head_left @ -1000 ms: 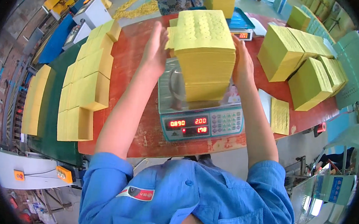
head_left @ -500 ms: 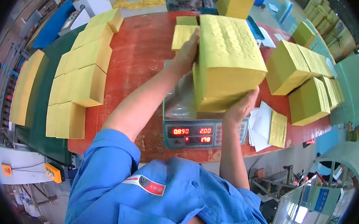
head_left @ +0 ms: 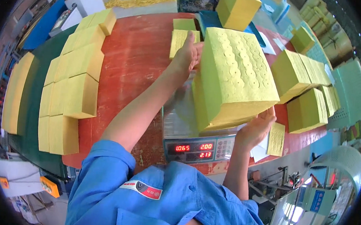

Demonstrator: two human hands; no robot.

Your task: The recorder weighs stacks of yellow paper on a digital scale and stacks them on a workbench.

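A tall block of yellow paper, its top punched with wavy rows of curved cuts, stands slightly turned on a digital scale with lit red figures. Beside the block's far left edge is my left hand, thumb raised and fingers stretched toward the paper. At the near right lower corner my right hand has its fingers spread against or just off the block; the exact contact is hidden. Past my left hand, small yellow paper stacks lie on the red table.
Rows of yellow paper blocks line the table's left side, and more blocks stand at right. White sheets and a thin yellow stack lie right of the scale. Behind are a blue tray and a person in patterned clothing.
The block now sits turned a little, with its near end farther right. My left hand has loosened from its side, my right hand has opened, and the scale's figures have changed.
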